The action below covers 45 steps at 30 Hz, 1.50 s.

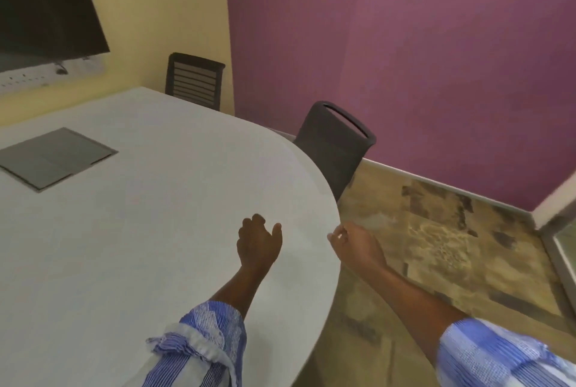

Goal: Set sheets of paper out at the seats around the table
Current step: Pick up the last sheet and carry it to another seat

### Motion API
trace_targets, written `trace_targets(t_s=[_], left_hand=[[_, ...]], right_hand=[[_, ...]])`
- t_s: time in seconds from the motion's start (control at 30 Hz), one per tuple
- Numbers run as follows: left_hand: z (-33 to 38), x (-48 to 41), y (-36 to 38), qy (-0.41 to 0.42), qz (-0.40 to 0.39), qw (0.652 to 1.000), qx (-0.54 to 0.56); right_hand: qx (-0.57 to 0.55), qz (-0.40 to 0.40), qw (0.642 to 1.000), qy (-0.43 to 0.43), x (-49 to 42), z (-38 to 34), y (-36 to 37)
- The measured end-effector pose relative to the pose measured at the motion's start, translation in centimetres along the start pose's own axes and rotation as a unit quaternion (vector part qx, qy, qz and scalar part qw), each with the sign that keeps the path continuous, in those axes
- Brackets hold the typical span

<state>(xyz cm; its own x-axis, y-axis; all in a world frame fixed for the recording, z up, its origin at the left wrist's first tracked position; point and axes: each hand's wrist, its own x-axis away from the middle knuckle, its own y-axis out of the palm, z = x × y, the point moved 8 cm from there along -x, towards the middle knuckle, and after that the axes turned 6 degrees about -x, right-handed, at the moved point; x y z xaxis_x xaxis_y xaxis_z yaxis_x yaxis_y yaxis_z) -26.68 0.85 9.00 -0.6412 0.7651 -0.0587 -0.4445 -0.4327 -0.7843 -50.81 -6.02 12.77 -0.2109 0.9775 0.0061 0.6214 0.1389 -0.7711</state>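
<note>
My left hand (pixel 258 244) is over the white oval table (pixel 140 246) near its right rim, fingers loosely curled and thumb apart, with nothing visible in it. My right hand (pixel 355 244) is just off the rim, thumb and fingers pinched together right at the table's edge. No sheet of paper can be made out against the white tabletop, so what the pinch holds is unclear. Two dark chairs stand at the table: one (pixel 335 145) at the right rim, pushed in, and one (pixel 194 79) at the far side.
A grey flap panel (pixel 56 157) is set into the tabletop at the left. A dark screen (pixel 46 3) hangs on the yellow wall above a socket strip. A purple wall and mottled brown floor (pixel 436 246) lie to the right, and a glass door frame (pixel 561 249) at the far right.
</note>
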Motion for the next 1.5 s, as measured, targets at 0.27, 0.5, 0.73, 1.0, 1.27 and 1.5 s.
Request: trace_targets(t_s=[0.27,0.5,0.73,1.0,1.27,1.5], left_hand=[[-3.2,-9.4,0.5,-0.111,0.035,0.993,-0.029],[-7.6,-12.5,1.1,-0.223,0.068,0.971,-0.046],[-10.9,-13.7,2.2,-0.343,0.113,0.931,-0.059],[-11.8,-13.5,3.8,-0.453,0.146,0.877,-0.056],[-14.4,-14.3,2.8,-0.508,0.151,0.846,-0.059],[-18.6,-16.5,1.1,-0.543,0.133,0.827,-0.066]], right_hand=[[0.067,-0.124,0.984,-0.11,-13.7,-3.9,6.5],[0.06,-0.216,0.955,-0.194,-20.7,-8.6,14.1],[0.055,-0.315,0.905,-0.279,-25.8,-11.5,22.1],[0.068,-0.394,0.844,-0.359,-28.6,-13.0,27.7],[0.089,-0.425,0.812,-0.391,-29.3,-15.1,31.9],[0.114,-0.428,0.795,-0.415,-29.8,-16.6,36.2]])
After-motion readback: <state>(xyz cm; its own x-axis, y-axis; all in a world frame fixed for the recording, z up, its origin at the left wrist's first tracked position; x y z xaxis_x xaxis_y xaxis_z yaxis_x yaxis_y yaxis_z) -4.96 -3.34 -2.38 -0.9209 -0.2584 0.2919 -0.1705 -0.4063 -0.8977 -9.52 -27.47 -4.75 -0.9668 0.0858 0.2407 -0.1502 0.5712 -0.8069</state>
